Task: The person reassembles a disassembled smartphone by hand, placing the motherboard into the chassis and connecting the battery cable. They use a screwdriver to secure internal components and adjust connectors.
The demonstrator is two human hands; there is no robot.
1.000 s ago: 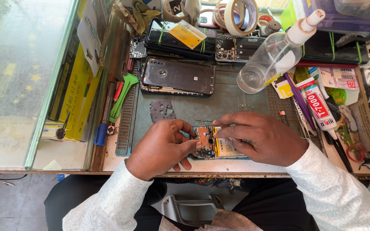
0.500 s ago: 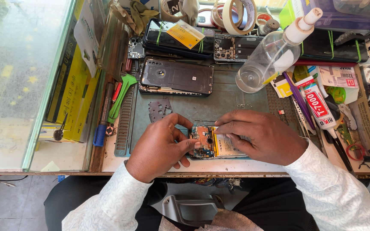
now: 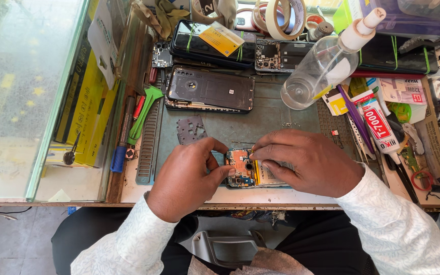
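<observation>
An opened phone [image 3: 248, 170] with its orange circuit board and yellow battery exposed lies on the grey-green work mat [image 3: 271, 114] near the front edge. My left hand [image 3: 187, 178] grips its left end with thumb and fingers. My right hand [image 3: 309, 160] covers its right part, fingertips pinched over the board; what they pinch is too small to see. A dark phone back cover [image 3: 210, 90] lies farther back. A small grey metal shield plate [image 3: 190, 130] rests just left of my left hand.
A clear squeeze bottle [image 3: 327, 63] lies tilted at back right beside a glue tube [image 3: 378, 125]. Tape rolls [image 3: 281, 18] and banded phones [image 3: 210, 40] line the back. Green pry tool [image 3: 143, 109] and screwdrivers sit left, by a glass panel [image 3: 21, 91].
Both hands stay on the opened phone. My left thumb and fingers have shifted slightly along its left end; the view has drifted a little.
</observation>
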